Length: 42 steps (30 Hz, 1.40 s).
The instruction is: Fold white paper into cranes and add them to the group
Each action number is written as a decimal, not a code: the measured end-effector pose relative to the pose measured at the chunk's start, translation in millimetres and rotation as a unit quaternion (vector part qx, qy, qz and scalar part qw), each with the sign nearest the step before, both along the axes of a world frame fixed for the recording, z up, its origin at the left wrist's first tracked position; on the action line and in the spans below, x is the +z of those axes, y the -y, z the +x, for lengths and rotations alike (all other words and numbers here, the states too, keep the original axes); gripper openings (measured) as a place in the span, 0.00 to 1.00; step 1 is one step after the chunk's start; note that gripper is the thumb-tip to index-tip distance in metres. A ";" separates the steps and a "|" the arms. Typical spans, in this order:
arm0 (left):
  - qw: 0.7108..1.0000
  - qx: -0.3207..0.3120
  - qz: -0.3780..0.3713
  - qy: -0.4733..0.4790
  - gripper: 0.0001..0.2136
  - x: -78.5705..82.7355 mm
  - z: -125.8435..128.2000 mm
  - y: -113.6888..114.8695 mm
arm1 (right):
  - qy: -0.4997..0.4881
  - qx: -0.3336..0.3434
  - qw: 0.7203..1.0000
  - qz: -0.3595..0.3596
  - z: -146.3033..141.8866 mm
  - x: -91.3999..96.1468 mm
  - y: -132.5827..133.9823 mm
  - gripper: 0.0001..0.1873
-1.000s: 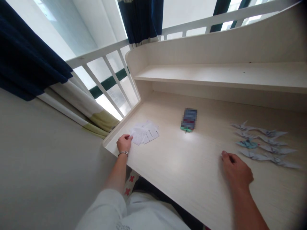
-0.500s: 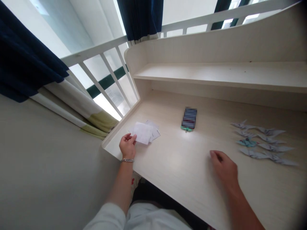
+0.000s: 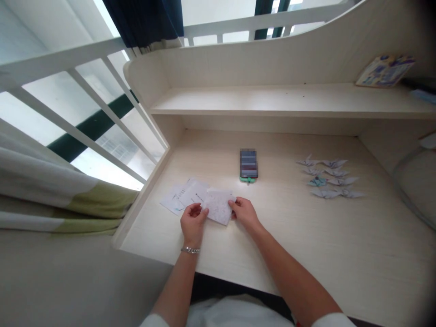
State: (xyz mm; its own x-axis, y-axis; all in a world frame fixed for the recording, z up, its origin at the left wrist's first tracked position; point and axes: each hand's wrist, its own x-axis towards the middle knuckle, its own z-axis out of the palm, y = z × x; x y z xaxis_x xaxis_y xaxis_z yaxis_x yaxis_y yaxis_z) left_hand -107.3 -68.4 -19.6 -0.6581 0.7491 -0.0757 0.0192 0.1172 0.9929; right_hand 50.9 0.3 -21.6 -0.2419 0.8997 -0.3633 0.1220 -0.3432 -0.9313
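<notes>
A white square sheet of paper (image 3: 219, 205) is held just above the pale wooden desk (image 3: 272, 236). My left hand (image 3: 192, 223), with a bracelet on its wrist, pinches the sheet's left edge. My right hand (image 3: 243, 212) pinches its right edge. Behind and to the left lies a small pile of paper sheets (image 3: 182, 198) on the desk.
A phone (image 3: 248, 164) lies flat at the desk's middle back. Several folded paper cranes (image 3: 325, 179) lie in rows at the right. A shelf (image 3: 272, 100) runs above the desk, with a colourful booklet (image 3: 384, 70) at its right end. White railing bars (image 3: 112, 118) and curtains stand left.
My left hand lifted one sheet off the pile and brought it toward the desk's middle. My right hand crossed from near the cranes and took the sheet's right edge. The view swung right.
</notes>
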 end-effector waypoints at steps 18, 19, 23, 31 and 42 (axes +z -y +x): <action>0.835 -0.245 -0.096 -0.484 0.10 16.9 -29.4 -14.0 | 0.026 -0.099 0.995 0.006 82.7 -4.9 -4.4 0.16; 0.827 -0.242 -0.105 -0.496 0.10 17.6 -36.6 -13.2 | 0.029 -0.101 0.994 0.005 86.0 -4.2 -4.6 0.16; 0.835 -0.204 -0.116 -0.497 0.10 24.7 -49.9 -10.3 | 0.029 -0.119 0.992 0.038 92.4 -2.7 -7.9 0.16; 0.939 -0.320 -0.119 -0.031 0.20 18.3 60.1 -15.9 | -0.021 -0.108 0.994 0.027 100.8 -4.3 -9.1 0.15; 0.924 -0.349 -0.153 -0.035 0.16 3.8 81.1 -20.5 | 0.097 -0.152 0.972 0.151 100.3 1.4 -8.9 0.17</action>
State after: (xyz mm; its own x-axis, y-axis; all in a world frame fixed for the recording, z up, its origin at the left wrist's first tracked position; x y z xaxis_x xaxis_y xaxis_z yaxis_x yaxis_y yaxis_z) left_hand -26.3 -47.9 -15.8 -0.0336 0.9435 -0.3295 0.2580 0.3267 0.9092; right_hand 151.1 9.2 -20.2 0.0976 0.9917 -0.0835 0.2413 -0.1050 -0.9648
